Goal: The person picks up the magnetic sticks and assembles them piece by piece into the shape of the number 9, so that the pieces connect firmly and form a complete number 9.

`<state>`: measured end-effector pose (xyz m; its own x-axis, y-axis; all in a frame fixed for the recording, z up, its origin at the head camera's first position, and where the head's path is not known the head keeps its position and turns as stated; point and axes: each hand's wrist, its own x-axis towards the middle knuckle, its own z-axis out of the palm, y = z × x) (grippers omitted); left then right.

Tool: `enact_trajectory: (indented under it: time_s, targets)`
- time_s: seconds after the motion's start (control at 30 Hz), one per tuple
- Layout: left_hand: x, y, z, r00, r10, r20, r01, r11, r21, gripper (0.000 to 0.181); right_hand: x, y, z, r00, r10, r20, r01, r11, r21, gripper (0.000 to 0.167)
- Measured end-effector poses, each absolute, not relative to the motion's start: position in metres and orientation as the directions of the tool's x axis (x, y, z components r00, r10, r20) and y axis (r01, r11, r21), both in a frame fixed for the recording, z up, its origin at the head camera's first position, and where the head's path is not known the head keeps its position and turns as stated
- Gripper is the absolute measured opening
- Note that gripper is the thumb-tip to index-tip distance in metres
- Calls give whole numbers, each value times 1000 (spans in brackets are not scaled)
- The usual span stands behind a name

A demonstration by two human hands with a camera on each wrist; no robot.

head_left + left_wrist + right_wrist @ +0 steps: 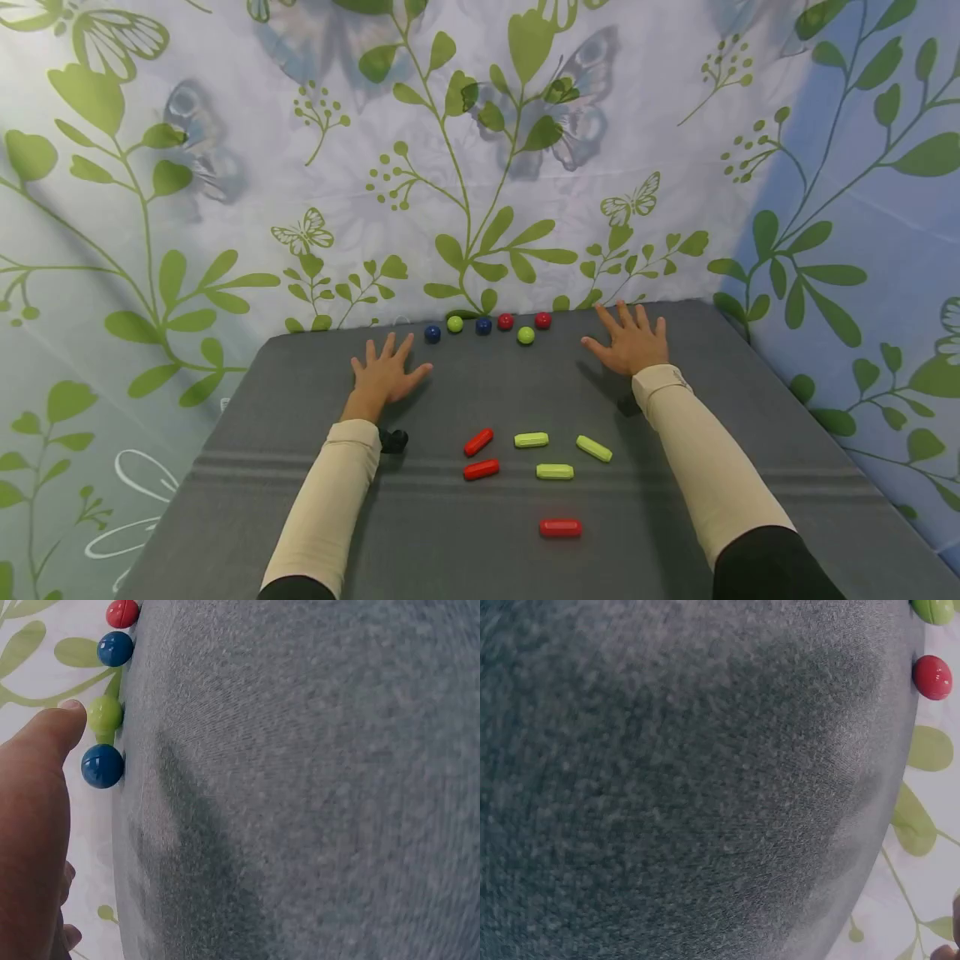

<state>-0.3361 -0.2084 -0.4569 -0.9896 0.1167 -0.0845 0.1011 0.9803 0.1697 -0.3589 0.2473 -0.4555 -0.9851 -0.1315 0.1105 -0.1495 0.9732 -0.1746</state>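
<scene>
Only blurry fingertips of your right hand (633,343) show at its wrist view's lower right. The grey table (495,387) runs back to leaf-printed cloth (667,158) across the head view's top. Mid-frame, fingers spread apart on both, your left hand (384,377) has a blue ball (432,333) to its upper right, your right a red ball (543,320) leftward.

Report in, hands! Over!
Left hand, right hand: open, empty. Six shiny blue, lime, red balls ahead. Six elongated red, lime sticks further back. No obstacles seen.
</scene>
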Motion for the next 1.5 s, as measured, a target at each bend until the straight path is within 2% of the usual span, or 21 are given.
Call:
enact_trajectory:
  time_s: [0.13, 0.3, 0.47, 0.6, 0.77, 0.9, 1.17, 1.3, 1.5]
  targets:
    - [-336, -198, -456, -981, 193, -32, 183, 964, 193, 83, -357, 243, -451, -986, -134, 100, -149, 975, -167, 88]
    - [-331, -166, -434, -908, 413, 73, 418, 873, 253, 75, -365, 229, -443, -966, -216, 142, -239, 955, -176, 84]
    - [-324, -132, -415, -788, 587, 183, 615, 747, 253, 71, -376, 208, -433, -876, -418, 241, -463, 869, -174, 80]
    - [-316, -109, -410, -661, 711, 238, 750, 625, 216, 61, -386, 193, -428, -815, -507, 281, -562, 811, -166, 75]
    - [-303, -87, -418, -496, 836, 234, 869, 478, 130, 49, -399, 178, -433, -759, -580, 296, -634, 763, -129, 64]
    - [-297, -74, -432, -420, 889, 182, 906, 400, 138, 42, -407, 169, -440, -722, -632, 281, -678, 727, -107, 59]
    - [-289, -66, -455, -409, 908, 92, 900, 385, 202, 26, -416, 155, -451, -704, -680, 203, -709, 689, -149, 53]
    - [-284, -65, -457, -396, 912, 102, 906, 372, 201, 15, -416, 151, -456, -723, -674, 149, -690, 701, -179, 52]
    - [-280, -66, -453, -368, 921, 129, 923, 344, 175, 12, -421, 150, -465, -720, -675, 158, -694, 705, -149, 49]
